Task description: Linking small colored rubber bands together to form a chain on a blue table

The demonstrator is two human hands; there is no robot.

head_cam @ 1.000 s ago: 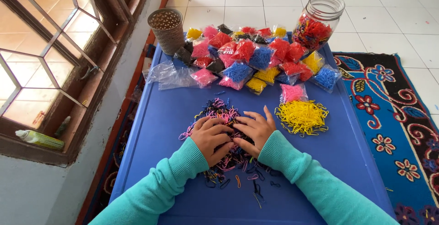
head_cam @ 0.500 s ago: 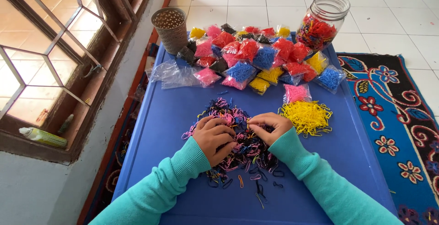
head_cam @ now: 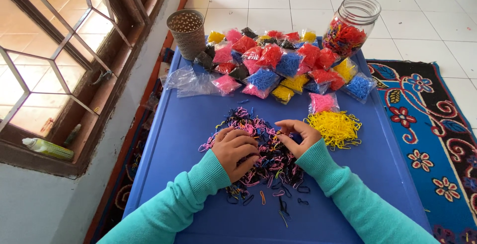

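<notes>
A mixed heap of small rubber bands [head_cam: 258, 125], pink, black, blue and yellow, lies in the middle of a blue table [head_cam: 184, 130]. My left hand [head_cam: 237, 150] rests on the heap with its fingers curled into the bands. My right hand [head_cam: 298, 136] sits at the heap's right edge, fingertips pinched together over the bands; whether a band is held between them is too small to tell. A separate pile of yellow bands [head_cam: 335, 127] lies just right of my right hand. Both arms wear teal sleeves.
Several small bags of coloured bands [head_cam: 278, 65] lie across the table's far end, one pink bag [head_cam: 323, 102] nearer. Empty clear bags [head_cam: 186, 81] lie at the left. A brown perforated cup [head_cam: 187, 33], a glass jar of bands [head_cam: 350, 25], a patterned rug [head_cam: 427, 120] and a window [head_cam: 54, 50] surround it.
My right hand has drawn back to the heap's right edge and its fingers have closed to a pinch. My left hand stays on the heap. The view has shifted slightly.
</notes>
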